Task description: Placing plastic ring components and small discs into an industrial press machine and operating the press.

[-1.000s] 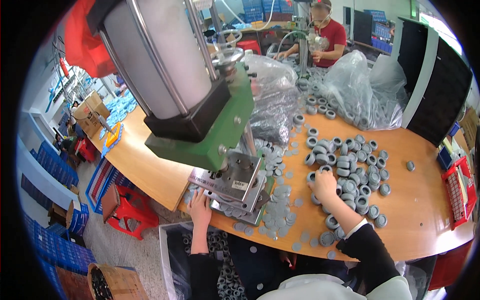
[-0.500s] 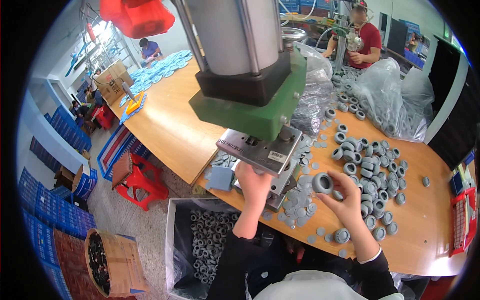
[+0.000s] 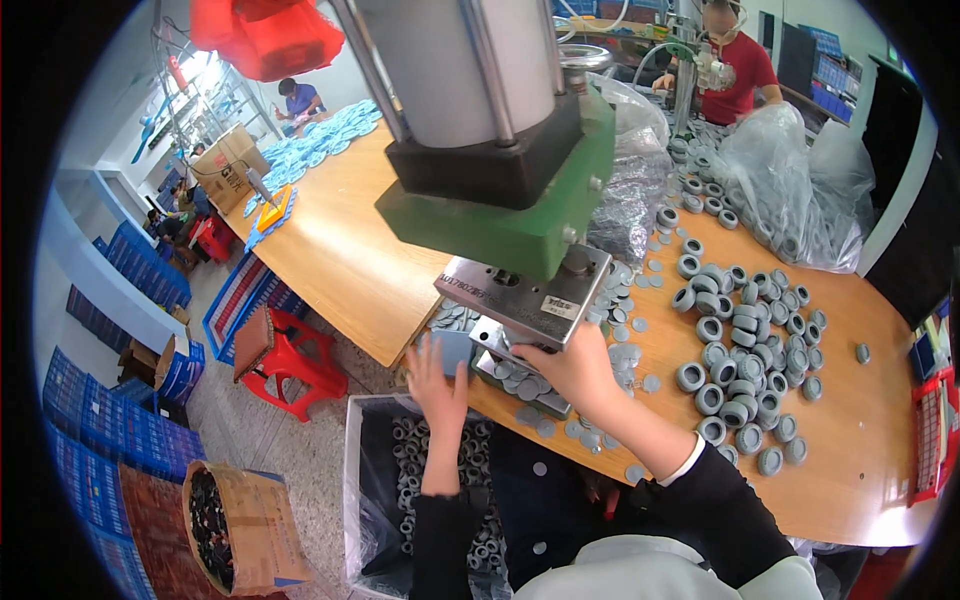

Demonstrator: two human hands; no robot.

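Observation:
My right hand [image 3: 582, 372] reaches in under the upper metal plate [image 3: 525, 297] of a green bench press [image 3: 500, 215]. Its thumb points left into the gap and its fingers are bent; the plate and the hand itself hide whatever they grip. My left hand [image 3: 438, 388] is open, fingers spread, in front of a blue-grey block [image 3: 453, 350] and overlapping its edge. Thin grey discs [image 3: 522, 384] lie on the press base by my right hand. A heap of grey wheel-like rings [image 3: 745, 350] sits on the table to the right.
Below the table edge stands a lined bin [image 3: 352, 470] of grey rings. A red stool [image 3: 290, 365] and a cardboard box [image 3: 250, 520] are at left. Plastic bags [image 3: 800, 190] lie at the far right, near a co-worker in red [image 3: 738, 85]. A red basket [image 3: 932, 435] borders the right edge.
My right hand has carried a grey ring leftward to the press, where the ring is out of sight. My left hand has come out from under the plate, moving left and opening.

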